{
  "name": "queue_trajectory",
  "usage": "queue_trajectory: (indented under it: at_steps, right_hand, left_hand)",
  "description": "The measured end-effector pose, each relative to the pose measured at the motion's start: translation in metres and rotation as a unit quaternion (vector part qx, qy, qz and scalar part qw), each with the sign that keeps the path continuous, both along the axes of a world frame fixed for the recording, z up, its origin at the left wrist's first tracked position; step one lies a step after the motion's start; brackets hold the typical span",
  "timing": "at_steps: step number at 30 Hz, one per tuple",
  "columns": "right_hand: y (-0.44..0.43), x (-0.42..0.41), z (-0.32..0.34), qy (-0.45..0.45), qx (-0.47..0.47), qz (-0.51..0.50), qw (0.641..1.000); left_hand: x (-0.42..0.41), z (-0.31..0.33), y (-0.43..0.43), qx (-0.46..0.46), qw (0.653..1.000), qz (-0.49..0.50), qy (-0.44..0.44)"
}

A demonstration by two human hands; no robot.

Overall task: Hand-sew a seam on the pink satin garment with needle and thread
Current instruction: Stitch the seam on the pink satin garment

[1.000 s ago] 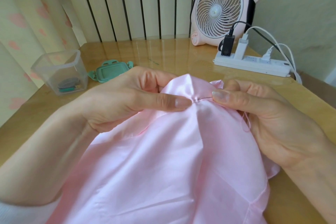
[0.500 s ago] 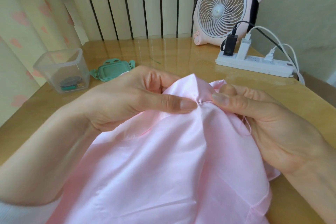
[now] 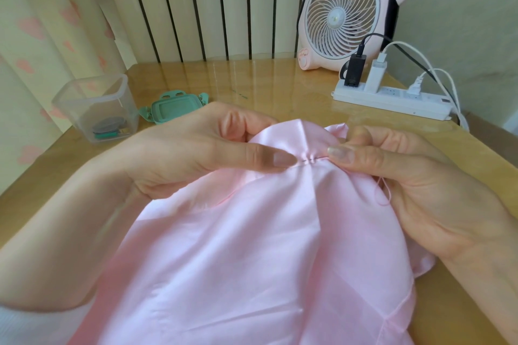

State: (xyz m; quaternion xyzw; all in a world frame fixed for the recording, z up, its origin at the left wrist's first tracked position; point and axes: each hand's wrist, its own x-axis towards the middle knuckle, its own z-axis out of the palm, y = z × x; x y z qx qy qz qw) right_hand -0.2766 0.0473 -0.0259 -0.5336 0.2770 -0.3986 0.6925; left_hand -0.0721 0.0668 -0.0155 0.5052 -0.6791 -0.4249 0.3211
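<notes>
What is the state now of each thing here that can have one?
Pink satin garment: bunched, held by both hands.
Thin metal needle: woven through small folds.
Left hand: pinches the garment.
Right hand: pinches the needle end.
Clear plastic container: open.
Green plastic lid: off, lying beside container.
White power strip: plugs inserted.

Fan [image 3: 340, 18], power strip [image 3: 391, 99], tub [image 3: 96, 109], green lid [image 3: 175, 107]
</notes>
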Motion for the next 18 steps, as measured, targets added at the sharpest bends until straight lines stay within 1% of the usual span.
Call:
queue_trajectory:
  at_steps: [6, 14, 18]
  right_hand:
    - [0.0005, -0.0012, 0.0005, -0.010, -0.008, -0.008, 1.000]
    - [-0.0013, -0.0059, -0.0008, 0.023, -0.039, -0.012, 0.999]
    - [-0.0018, -0.0066, -0.0010, 0.021, -0.057, -0.022, 0.998]
  left_hand:
    - [-0.0032, 0.0008, 0.0018, 0.005, 1.000, 0.013, 0.006]
    - [-0.0033, 0.0007, 0.0013, 0.004, 1.000, 0.011, -0.004]
    - [-0.0019, 0.0037, -0.0013, -0.029, 0.997, -0.006, -0.075]
